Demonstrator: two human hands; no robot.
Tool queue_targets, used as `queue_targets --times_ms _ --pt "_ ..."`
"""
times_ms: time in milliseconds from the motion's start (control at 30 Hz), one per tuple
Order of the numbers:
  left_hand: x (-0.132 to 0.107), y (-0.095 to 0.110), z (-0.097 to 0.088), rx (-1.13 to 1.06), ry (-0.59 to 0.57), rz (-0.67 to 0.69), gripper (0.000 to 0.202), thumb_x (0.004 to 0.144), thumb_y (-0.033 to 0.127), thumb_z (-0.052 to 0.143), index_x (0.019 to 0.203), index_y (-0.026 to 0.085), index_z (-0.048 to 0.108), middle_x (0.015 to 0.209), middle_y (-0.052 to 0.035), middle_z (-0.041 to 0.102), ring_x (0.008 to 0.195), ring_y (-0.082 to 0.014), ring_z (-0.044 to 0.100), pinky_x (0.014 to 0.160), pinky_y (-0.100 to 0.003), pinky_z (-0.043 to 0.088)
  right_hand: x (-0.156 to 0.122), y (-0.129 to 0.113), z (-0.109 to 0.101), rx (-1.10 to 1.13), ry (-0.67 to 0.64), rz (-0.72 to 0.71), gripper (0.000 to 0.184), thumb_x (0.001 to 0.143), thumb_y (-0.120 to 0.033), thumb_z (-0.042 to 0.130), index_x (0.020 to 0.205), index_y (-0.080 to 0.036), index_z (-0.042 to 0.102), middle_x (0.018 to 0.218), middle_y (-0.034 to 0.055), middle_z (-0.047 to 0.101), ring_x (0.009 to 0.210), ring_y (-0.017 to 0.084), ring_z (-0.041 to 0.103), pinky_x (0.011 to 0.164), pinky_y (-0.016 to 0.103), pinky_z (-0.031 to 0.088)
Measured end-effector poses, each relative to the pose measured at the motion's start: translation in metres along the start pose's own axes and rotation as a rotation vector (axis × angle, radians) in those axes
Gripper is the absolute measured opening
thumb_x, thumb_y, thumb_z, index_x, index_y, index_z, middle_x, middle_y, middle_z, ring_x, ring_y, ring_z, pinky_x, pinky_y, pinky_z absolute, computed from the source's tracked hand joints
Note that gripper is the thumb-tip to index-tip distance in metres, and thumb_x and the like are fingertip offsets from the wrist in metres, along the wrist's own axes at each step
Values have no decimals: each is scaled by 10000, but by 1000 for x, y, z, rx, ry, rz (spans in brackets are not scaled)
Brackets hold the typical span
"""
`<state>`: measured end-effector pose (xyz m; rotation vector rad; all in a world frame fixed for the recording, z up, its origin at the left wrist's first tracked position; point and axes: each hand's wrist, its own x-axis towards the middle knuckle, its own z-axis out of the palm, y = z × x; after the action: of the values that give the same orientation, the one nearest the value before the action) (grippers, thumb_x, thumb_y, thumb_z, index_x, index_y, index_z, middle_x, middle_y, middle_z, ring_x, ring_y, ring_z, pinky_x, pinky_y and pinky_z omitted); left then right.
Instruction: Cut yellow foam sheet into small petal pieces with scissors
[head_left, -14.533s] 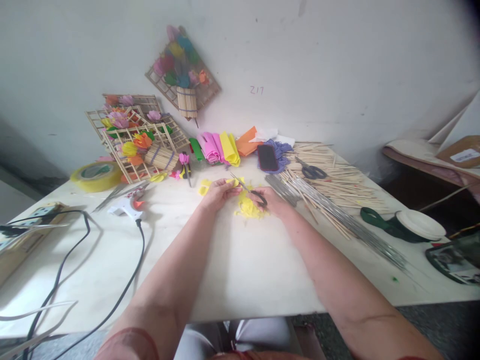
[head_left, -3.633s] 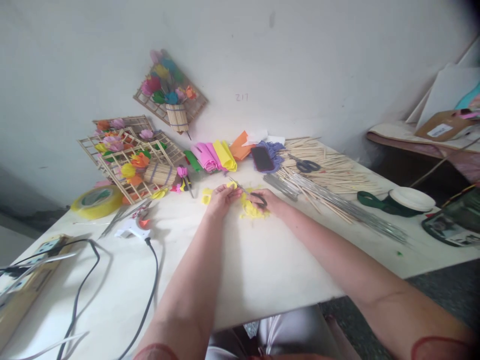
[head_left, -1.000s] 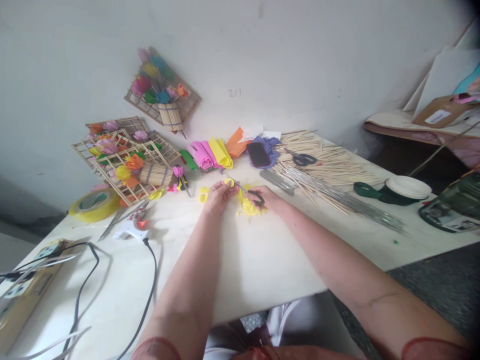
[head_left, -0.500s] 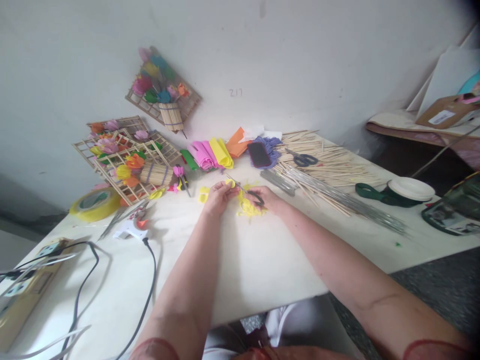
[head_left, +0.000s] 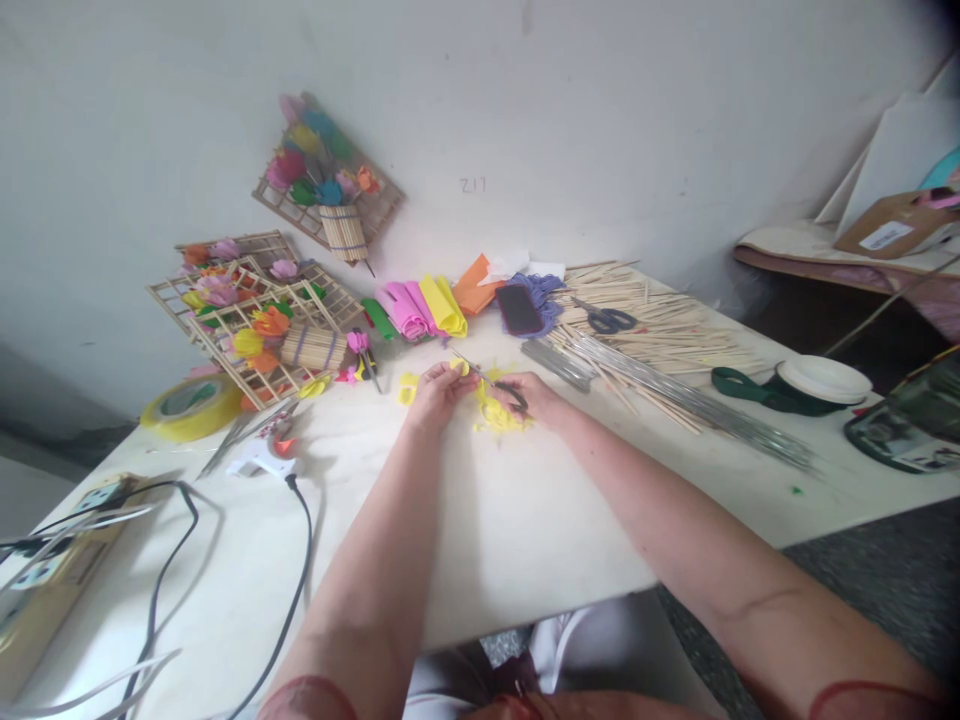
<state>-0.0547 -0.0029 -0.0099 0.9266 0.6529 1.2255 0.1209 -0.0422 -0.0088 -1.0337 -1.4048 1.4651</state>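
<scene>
My left hand [head_left: 437, 390] pinches a small yellow paper piece [head_left: 459, 366] at the middle of the white table [head_left: 495, 520]. My right hand [head_left: 534, 398] grips black-handled scissors [head_left: 495, 381], whose blades point at that piece. Under and between the hands lies a heap of yellow paper scraps [head_left: 495, 412]. Another yellow scrap [head_left: 407, 389] lies just left of my left hand.
Rolled coloured sheets [head_left: 424, 307], a phone [head_left: 518, 309], bamboo sticks [head_left: 660, 325] with a second pair of scissors [head_left: 609, 320] and metal wires [head_left: 690, 400] lie behind. At left: stick frames with paper flowers [head_left: 255, 325], yellow tape [head_left: 191, 405], glue gun [head_left: 262, 460], cables, power strip [head_left: 45, 560]. Green ribbon roll [head_left: 795, 385] right.
Both hands stay on the yellow paper and scissors at the same spot; only the camera view shifts slightly.
</scene>
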Motion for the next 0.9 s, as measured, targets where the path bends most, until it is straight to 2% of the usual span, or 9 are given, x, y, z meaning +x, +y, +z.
queue_targets --times_ms 567,900 --pt "0 0 1 -4 21 10 212 617 212 742 669 123 557 700 -70 689 668 -176 673 637 -271 531 1 1 2 -46 41 19 272 624 -392 690 674 -155 567 398 -85 423 292 39 333 281 176 232" --pt "2 -2 -1 47 0 -5 238 630 257 749 699 121 567 696 -73 687 706 -184 678 710 -307 531 -2 1 3 -20 54 26 260 616 -375 699 625 -157 556 416 -73 434 301 34 327 290 180 230"
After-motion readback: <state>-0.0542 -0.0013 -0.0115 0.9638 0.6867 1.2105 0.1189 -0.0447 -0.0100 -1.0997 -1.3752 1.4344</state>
